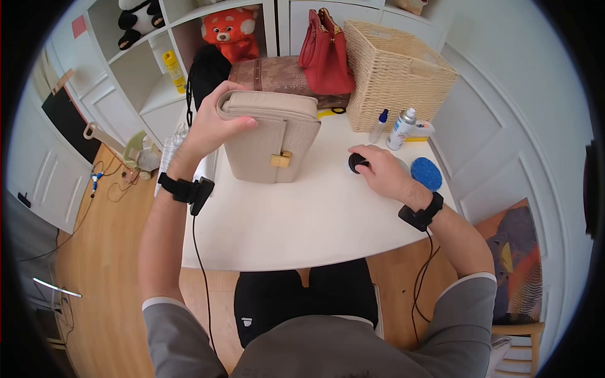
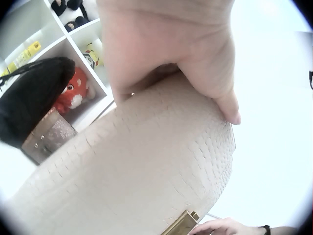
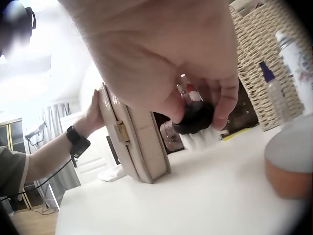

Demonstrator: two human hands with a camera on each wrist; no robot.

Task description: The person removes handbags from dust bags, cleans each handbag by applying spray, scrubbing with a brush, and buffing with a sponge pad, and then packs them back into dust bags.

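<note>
A beige crocodile-textured handbag (image 1: 261,145) with a gold clasp (image 1: 281,159) stands upright on the white table. My left hand (image 1: 217,123) grips it by its upper left end, thumb on the front face and the other fingers behind. In the left wrist view the palm (image 2: 166,39) arches over the bag's edge. To the right of the bag, my right hand (image 1: 384,173) pinches a small brush by its black knob (image 3: 194,118). Pale bristles (image 3: 198,139) show under the knob, close over the table, in the right wrist view.
A round tin (image 3: 288,171) and a blue round pad (image 1: 426,173) lie right of my right hand. Behind stand a spray can (image 1: 401,131), a small blue-capped bottle (image 1: 378,126) and a woven basket (image 1: 394,75). A red handbag (image 1: 328,60) rests on a brown patterned bag (image 1: 277,74).
</note>
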